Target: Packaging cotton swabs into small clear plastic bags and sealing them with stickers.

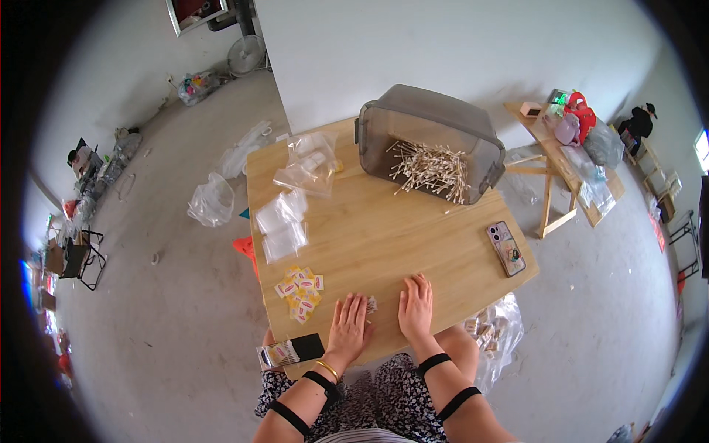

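Observation:
My left hand (350, 326) lies on the near part of the wooden table (369, 236), palm down with its fingers stretched out. A few cotton swabs (371, 303) show beside its fingers, partly hidden by them. My right hand (416, 306) rests on the table a little to the right, fingers extended, and holds nothing that I can see. Left of my left hand are a loose pile of small yellow and white printed cards (300, 292) and a flat clear and black packet (292, 351) at the table's edge. A grey plastic tub (436, 111) lies tipped on its side at the back, with many cotton swabs (432, 168) spilling toward its opening.
Clear plastic bags (282, 225) lie in stacks on the table's left side. A phone (506, 249) is near the right edge. A bag of packed swabs (496, 332) hangs or stands below the right front edge. A small side table (559, 164) with bags stands at the right.

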Tool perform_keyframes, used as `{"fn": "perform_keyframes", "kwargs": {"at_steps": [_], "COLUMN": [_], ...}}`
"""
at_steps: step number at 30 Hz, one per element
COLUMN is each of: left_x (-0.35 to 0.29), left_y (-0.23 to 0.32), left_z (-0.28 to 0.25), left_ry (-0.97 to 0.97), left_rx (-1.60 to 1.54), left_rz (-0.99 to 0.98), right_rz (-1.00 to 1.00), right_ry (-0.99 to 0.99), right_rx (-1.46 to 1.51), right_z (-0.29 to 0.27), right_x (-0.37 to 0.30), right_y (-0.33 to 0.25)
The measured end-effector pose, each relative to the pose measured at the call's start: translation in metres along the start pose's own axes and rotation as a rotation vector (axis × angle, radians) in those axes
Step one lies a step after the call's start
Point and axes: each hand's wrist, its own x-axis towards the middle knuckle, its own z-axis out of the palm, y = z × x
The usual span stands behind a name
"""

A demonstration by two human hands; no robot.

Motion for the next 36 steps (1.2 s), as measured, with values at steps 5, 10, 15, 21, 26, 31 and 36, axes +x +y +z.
{"fn": "perform_keyframes", "kwargs": {"at_steps": [5, 10, 15, 21, 26, 31, 36], "left_x": [-0.006, 0.028, 0.059, 0.05, 0.028, 0.027, 0.044], "left_y": [0.004, -0.009, -0.018, -0.01, 0.0, 0.007, -0.007], "left_z": [-0.002, -0.013, -0.018, -0.005, -0.003, -0.015, -0.035], "left_ry": [-0.045, -0.022, -0.006, -0.01, -0.006, 0.033, -0.089], "left_rx": [0.059, 0.128, 0.123, 0.096, 0.117, 0.012, -0.085], "left_rz": [0.017, -0.056, -0.056, 0.001, -0.03, -0.059, -0.154], "right_rz": [-0.032, -0.028, -0.027, -0.008, -0.004, 0.001, 0.012], "right_ry": [-0.016, -0.022, -0.007, -0.021, -0.035, -0.04, -0.022], "right_rx": [-0.153, -0.13, -0.146, -0.132, -0.136, -0.162, -0.155], "right_z": [0.001, 0.001, 0.004, 0.004, 0.002, 0.004, 0.005], "right_x": [0.0, -0.001, -0.002, -0.002, -0.002, -0.002, -0.003], "right_y": [0.002, -0.005, 0.003, 0.001, -0.002, 0.003, 0.004]}}
